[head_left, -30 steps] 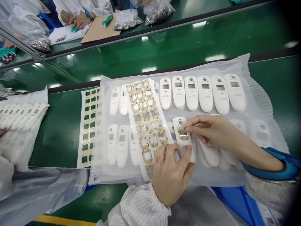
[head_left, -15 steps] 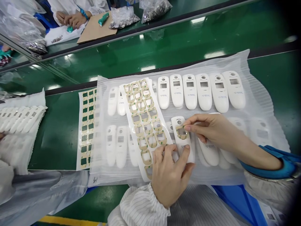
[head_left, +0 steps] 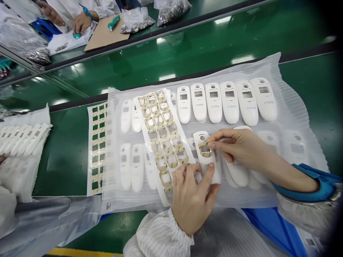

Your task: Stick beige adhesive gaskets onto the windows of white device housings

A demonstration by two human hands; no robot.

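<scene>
My right hand [head_left: 235,148] pinches the edge of a tan adhesive sticker [head_left: 205,150] between thumb and fingertips. The sticker lies over the window of a white plastic casing [head_left: 203,137]; whether it is stuck down I cannot tell. My left hand [head_left: 193,196] has its fingers spread, the index fingertip pressing on that casing below the sticker. Its other fingers rest at the edge of a sticker sheet [head_left: 162,132], which slants across several casings. At the back of the translucent packing sheet [head_left: 112,200] stands a row of white casings [head_left: 214,103].
A second sticker sheet [head_left: 92,185] lies at the left, partly under the packing sheet. Further left are more casings [head_left: 24,137]. Across the green bench, a co-worker's hands [head_left: 81,22] are near a cardboard piece [head_left: 103,35] and bags of small metal parts [head_left: 173,12].
My hands and the sticker stay nearly in place over the casing. The view has shifted slightly. Across the bench, one of the co-worker's hands has lifted away from the other.
</scene>
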